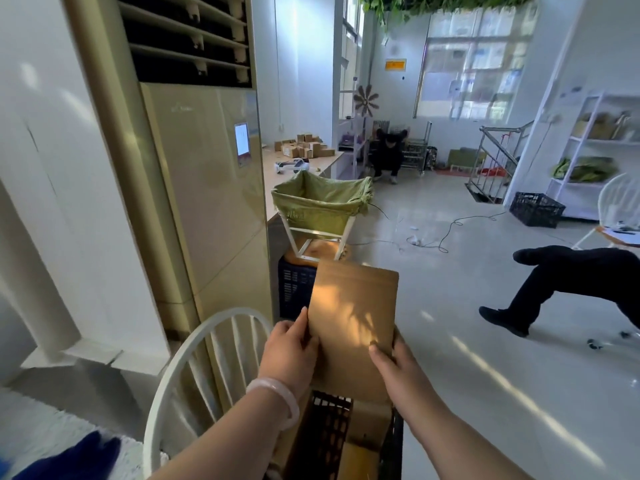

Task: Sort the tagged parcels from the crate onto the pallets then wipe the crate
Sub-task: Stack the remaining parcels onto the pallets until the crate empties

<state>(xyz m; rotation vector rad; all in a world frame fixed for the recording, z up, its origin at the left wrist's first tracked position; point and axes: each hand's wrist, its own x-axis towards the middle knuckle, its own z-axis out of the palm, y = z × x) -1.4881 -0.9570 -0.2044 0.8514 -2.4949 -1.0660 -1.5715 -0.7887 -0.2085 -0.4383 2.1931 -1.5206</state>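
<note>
You hold the parcel (353, 317) upright just above the black crate (329, 434). It's flat, plain brown cardboard with a patch of sun across its face. Your left hand (289, 344) pinches its left edge and your right hand (391, 362) grips the lower right corner. The crate has other cardboard parcels (360, 455) in it. Pale bracelet (277, 396) on your left wrist. Ahead is a green bag (318, 202) on a white frame, with a dark blue crate (294, 289) under it. Gold air conditioner (207, 188) at left; its logo and panel sticker are too blurred to read.

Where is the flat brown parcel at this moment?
The parcel is low centre in the head view: left hand and right hand hold its side edges above the dark crate.
</note>
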